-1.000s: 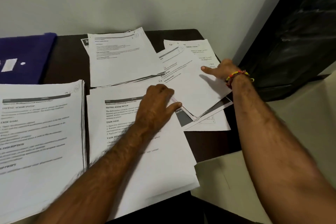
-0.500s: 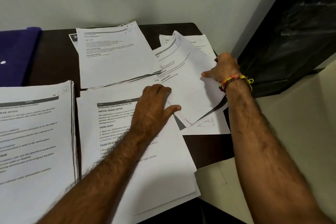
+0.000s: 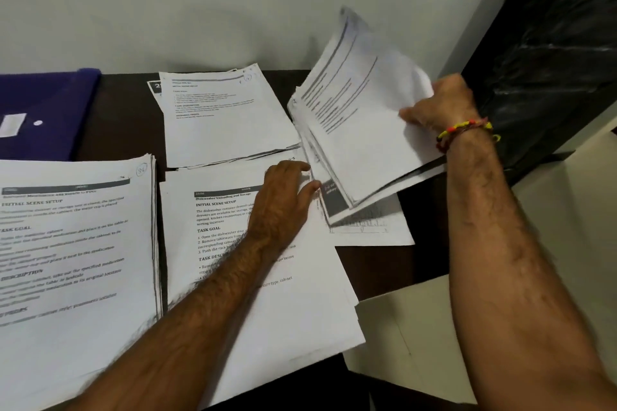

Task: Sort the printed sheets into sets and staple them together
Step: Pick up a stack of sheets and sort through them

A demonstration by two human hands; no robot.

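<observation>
Now right hand (image 3: 440, 107) gripping thin white sheets (image 3: 364, 117) (curling) — left hand (image 3: 283, 197) flat.

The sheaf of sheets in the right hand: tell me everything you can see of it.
The sheaf is several white printed sheets, text blurred, with grey header bars. The right hand grips its right edge and tilts it up off the dark table; its lower left edge rests on the pile below, by the left hand.
</observation>
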